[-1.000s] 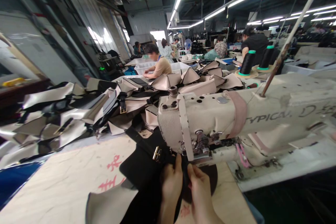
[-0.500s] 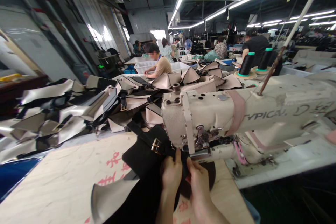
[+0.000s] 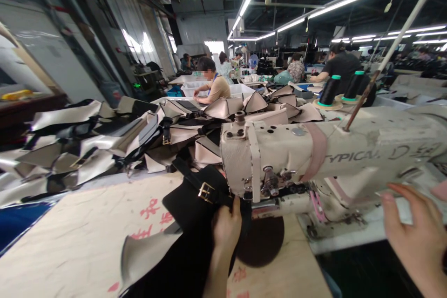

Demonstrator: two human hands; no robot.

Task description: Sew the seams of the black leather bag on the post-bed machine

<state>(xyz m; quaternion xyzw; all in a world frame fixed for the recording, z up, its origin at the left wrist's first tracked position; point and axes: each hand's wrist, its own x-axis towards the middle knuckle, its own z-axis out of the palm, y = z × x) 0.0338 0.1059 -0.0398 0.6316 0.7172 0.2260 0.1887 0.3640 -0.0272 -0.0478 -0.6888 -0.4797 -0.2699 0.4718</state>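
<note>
My left hand (image 3: pixel 226 224) is closed on a black bag piece (image 3: pixel 190 205) with a brass buckle (image 3: pixel 205 191), holding it right under the needle end of the beige sewing machine (image 3: pixel 314 153). My right hand (image 3: pixel 414 230) is off the work, raised at the lower right in front of the machine's arm, fingers spread and holding nothing. A beige flap (image 3: pixel 145 253) of the same piece lies on the table below the black part.
A big heap of beige and black bag pieces (image 3: pixel 104 144) covers the table behind and to the left. The tabletop is lined with cardboard (image 3: pixel 77 237) printed with red characters. Two black thread cones (image 3: pixel 330 89) stand behind the machine. Other people work at tables farther back.
My right hand has let go of the black piece beside the left hand and swung out to the right, now open near the machine's arm. The left hand keeps its grip.
</note>
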